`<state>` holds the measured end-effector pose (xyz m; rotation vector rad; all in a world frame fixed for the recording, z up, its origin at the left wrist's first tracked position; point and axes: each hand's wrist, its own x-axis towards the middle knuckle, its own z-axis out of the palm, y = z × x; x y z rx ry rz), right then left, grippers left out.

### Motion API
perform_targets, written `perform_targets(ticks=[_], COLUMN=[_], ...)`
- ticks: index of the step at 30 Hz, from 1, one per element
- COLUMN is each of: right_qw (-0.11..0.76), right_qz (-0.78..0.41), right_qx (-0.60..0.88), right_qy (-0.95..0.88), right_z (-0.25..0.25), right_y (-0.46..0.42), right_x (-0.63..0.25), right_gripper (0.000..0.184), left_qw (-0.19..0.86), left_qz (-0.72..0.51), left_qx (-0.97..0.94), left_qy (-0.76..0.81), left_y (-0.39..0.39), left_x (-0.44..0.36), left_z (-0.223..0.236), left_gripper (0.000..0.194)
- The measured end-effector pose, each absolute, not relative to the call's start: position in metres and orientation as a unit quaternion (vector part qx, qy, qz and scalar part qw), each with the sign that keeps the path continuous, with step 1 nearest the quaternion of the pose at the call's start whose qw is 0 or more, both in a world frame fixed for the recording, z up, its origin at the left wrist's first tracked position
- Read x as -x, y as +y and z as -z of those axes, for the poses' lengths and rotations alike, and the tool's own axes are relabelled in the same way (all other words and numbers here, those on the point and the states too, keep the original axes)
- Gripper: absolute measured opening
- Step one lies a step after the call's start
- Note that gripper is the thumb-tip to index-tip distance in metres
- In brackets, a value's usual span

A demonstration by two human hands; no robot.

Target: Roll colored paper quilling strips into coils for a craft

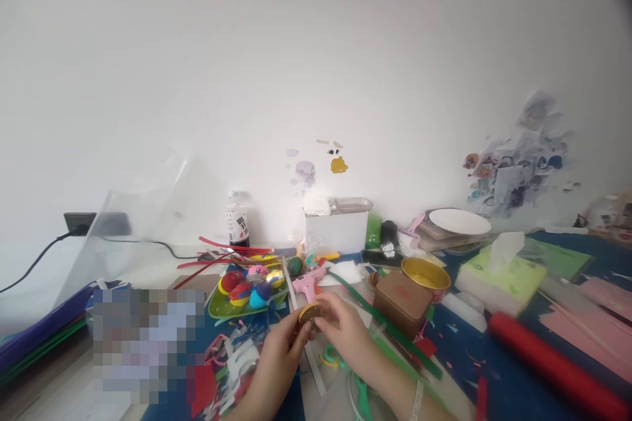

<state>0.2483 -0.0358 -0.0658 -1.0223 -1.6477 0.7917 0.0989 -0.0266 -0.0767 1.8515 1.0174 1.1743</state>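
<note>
Both my hands meet low in the middle of the view over a cluttered craft table. My left hand [282, 348] and my right hand [344, 331] pinch a small round brown piece with a yellow rim [310, 313] between their fingertips, held just above the table. Right behind it lies a pink glue gun [307, 284]. A green tray [222, 308] with several coloured balls sits to the left of my hands. Green-handled scissors [362, 396] lie below my right wrist.
A brown tin [401, 302] and a gold foil bowl [425, 274] stand to the right, then a tissue pack [501, 274] and a red roll [548, 362]. A white box [336, 231], a bottle [237, 220] and a white plate [459, 221] line the wall. Paper scraps lie everywhere.
</note>
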Motion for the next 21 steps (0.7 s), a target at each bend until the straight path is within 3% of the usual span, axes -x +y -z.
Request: perform_targets(ticks=[5, 21], right_qw=[0.458, 0.449], right_qz=[-0.247, -0.217], right_qx=[0.434, 0.473], right_qy=[-0.735, -0.727], right_z=[0.062, 0.064], right_y=[-0.042, -0.045], right_x=[-0.249, -0.239], right_gripper=[0.026, 0.013], left_qw=[0.337, 0.228], left_qz=[-0.431, -0.403], left_qx=[-0.724, -0.764], left_qy=[0.419, 0.45], left_y=[-0.035, -0.048], left_x=[-0.091, -0.091], left_z=[0.071, 0.067], left_gripper=[0.027, 0.024])
